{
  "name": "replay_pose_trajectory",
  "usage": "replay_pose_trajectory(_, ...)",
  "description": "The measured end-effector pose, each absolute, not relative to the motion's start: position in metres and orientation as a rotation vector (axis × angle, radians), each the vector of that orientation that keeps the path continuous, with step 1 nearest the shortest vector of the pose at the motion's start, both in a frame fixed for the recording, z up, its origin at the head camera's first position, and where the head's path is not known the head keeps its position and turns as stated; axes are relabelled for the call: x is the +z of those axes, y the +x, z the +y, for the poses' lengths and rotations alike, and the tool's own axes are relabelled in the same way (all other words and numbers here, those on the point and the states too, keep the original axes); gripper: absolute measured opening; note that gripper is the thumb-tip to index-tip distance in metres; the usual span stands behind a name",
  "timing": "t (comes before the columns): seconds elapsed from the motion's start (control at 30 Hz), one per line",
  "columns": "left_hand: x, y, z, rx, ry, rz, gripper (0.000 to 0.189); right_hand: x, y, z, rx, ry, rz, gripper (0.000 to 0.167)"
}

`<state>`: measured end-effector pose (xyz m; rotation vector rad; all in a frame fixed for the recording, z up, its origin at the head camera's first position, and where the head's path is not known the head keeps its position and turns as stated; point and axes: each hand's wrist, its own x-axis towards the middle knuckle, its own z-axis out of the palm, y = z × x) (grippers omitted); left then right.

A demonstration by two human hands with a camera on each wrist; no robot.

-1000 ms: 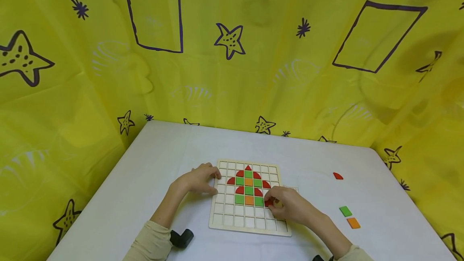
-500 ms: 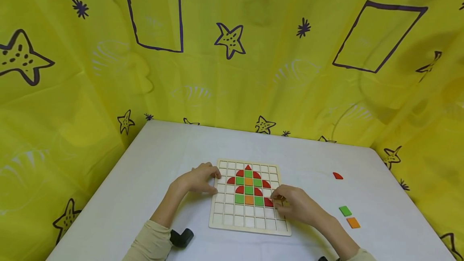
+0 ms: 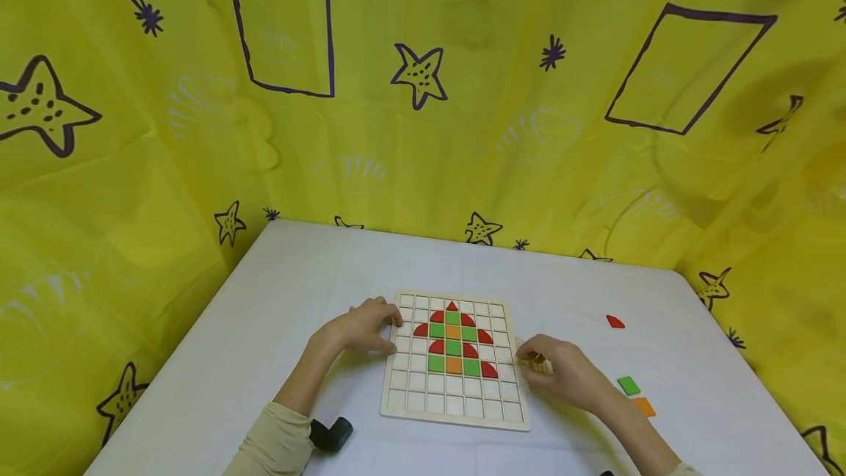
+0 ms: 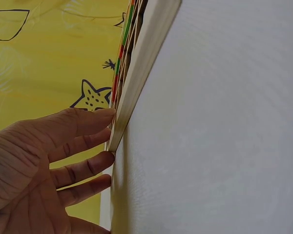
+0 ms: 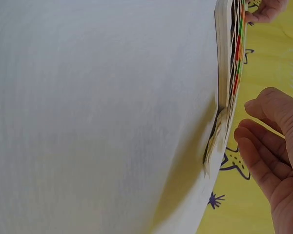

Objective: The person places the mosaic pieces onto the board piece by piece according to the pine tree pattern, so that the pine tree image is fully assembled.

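A wooden grid board point(image 3: 456, 411) lies flat on the white table. Red, green and orange tiles form a tree-like shape in its cells, the lowest filled row ending at the right with a red quarter-circle tile point(image 3: 489, 370). My left hand point(image 3: 365, 325) touches the board's left edge; in the left wrist view its thumb and extended fingertips meet the wooden rim point(image 4: 132, 78). Just past the right edge hovers my right hand point(image 3: 563, 372), its fingers loosely curved with nothing between them. Partly behind it is a pale gridded sheet point(image 5: 216, 141), which lies against the board's side.
To the right lie a loose red quarter-circle tile point(image 3: 615, 322), a green square tile point(image 3: 628, 386) and an orange square tile point(image 3: 644, 408), the orange one close to my right forearm. A yellow patterned curtain point(image 3: 423, 153) surrounds the table point(image 3: 317, 255).
My right hand has let go of the red quarter-circle tile, left in the board's lower filled row, and moved right, off the board. My left hand has stayed at the left edge.
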<state>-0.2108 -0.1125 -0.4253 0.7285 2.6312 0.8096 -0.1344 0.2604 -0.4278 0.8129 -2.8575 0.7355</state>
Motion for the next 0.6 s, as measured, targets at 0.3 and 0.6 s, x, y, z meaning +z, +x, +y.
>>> replay_pose_trajectory(0.3, -0.423, -0.209, -0.112, 0.809, 0.745, 2.629, 0.031, -0.43, -0.132, 0.279, 0.712, 0.832, -2.744, 0.029)
replay_pose_trajectory(0.6, -0.423, -0.21, -0.113, 0.798, 0.746, 2.632, 0.031, -0.43, -0.132, 0.293, 0.65, 0.778, -2.68, 0.033)
